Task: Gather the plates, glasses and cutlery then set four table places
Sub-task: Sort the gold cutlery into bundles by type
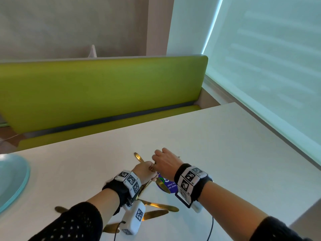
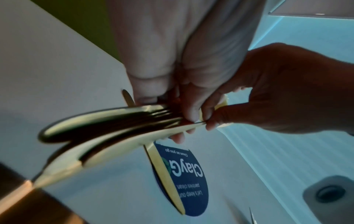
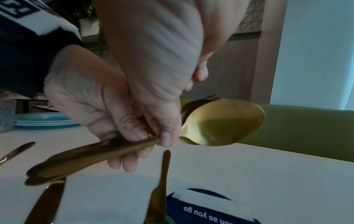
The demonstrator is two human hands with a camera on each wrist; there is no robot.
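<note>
My left hand (image 1: 145,168) grips a bundle of gold cutlery (image 2: 99,128) by its handles, just above the white table (image 1: 208,145). Forks and a gold spoon (image 3: 224,122) fan out of the far end of that bundle. My right hand (image 1: 157,161) meets the left and pinches the spoon's neck between thumb (image 3: 168,136) and fingers. Several gold knives lie loose on the table below, one (image 1: 163,186) across a blue sticker and another (image 1: 161,206) nearer me. A stack of teal plates (image 1: 12,180) sits at the left edge, with a clear glass (image 3: 5,115) beside it.
A round blue sticker (image 2: 187,181) is stuck to the table under my hands. A green bench (image 1: 104,91) runs along the table's far side. A window blind (image 1: 269,66) borders the right side. One more knife (image 1: 139,157) lies just beyond my hands.
</note>
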